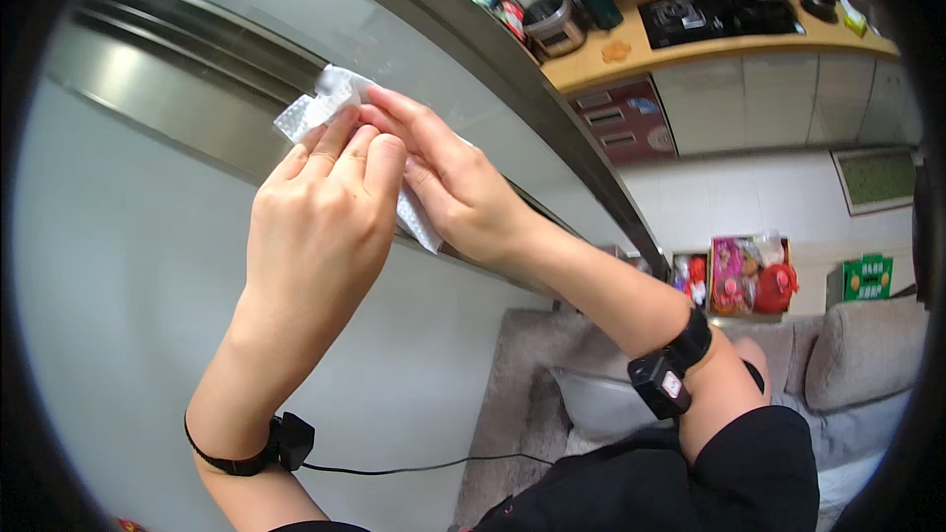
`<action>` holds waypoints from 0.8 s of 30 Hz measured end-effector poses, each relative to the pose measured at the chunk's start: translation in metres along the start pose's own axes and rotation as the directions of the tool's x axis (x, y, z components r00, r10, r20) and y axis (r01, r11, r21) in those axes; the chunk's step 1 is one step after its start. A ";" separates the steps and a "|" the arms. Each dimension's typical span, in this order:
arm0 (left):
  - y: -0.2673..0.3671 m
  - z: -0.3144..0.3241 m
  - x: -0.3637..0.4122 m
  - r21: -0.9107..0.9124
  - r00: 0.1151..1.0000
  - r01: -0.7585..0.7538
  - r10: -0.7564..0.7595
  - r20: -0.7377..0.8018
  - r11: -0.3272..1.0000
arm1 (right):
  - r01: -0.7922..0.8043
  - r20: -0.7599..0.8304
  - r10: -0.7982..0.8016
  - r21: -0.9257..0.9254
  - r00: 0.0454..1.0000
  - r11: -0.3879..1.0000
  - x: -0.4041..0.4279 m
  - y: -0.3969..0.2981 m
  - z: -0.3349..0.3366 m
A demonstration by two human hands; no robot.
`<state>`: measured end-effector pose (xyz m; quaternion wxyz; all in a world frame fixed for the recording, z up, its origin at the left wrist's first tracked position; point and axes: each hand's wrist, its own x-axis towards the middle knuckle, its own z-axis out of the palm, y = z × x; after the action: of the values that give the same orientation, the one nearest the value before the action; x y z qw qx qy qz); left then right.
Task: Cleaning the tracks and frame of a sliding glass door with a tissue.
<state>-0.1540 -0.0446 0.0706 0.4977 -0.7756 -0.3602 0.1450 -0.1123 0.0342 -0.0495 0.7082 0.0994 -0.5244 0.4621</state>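
A crumpled white embossed paper towel (329,97) lies against the metal frame (177,81) of a glass door panel (436,81). My left hand (325,207) has its fingers bent onto the near side of the towel. Beside it, my right hand (451,177) grips the towel from the right, fingers reaching toward its upper end. A loose end of the towel (417,220) hangs out below my right palm. Parts of the towel are hidden behind both hands.
Beyond the door edge (547,111), a kitchen counter (599,66) carries a rice cooker (553,24) and a gas hob (709,18). A grey sofa (510,399) stands below. Boxed goods (750,277) sit near it. A black cable (414,469) runs from my left arm's strapped device (294,441).
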 end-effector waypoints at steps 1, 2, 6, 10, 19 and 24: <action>0.003 0.001 0.002 -0.052 0.999 0.006 -0.004 0.042 0.999 | -0.004 -0.054 0.005 0.020 0.999 1.000 -0.007 0.002 0.001; 0.008 0.006 0.004 -0.070 0.998 -0.013 0.017 0.059 0.997 | 0.003 -0.136 -0.003 0.000 0.991 1.000 -0.012 0.004 0.003; 0.047 0.030 0.002 0.010 0.997 -0.004 0.003 0.082 1.000 | 0.028 -0.246 -0.198 -0.559 0.949 0.829 -0.056 0.009 -0.009; 0.062 0.031 0.009 -0.002 0.983 0.025 -0.024 0.185 1.000 | -0.157 -0.350 -0.082 -0.604 0.933 0.782 -0.084 0.010 -0.012; 0.137 0.083 0.013 -0.302 0.916 -0.115 0.218 0.336 0.946 | -0.523 -0.323 0.421 -0.639 0.848 0.563 -0.149 0.015 -0.050; 0.199 0.124 0.014 -0.437 0.830 -0.123 0.334 0.447 0.891 | -0.695 -0.457 0.526 -0.525 0.717 0.491 -0.213 0.044 -0.080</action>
<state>-0.1342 -0.0001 -0.1590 0.1985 -0.8303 -0.4028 0.3301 -0.0981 -0.0085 -0.2770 0.5383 -0.4093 -0.5647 0.4731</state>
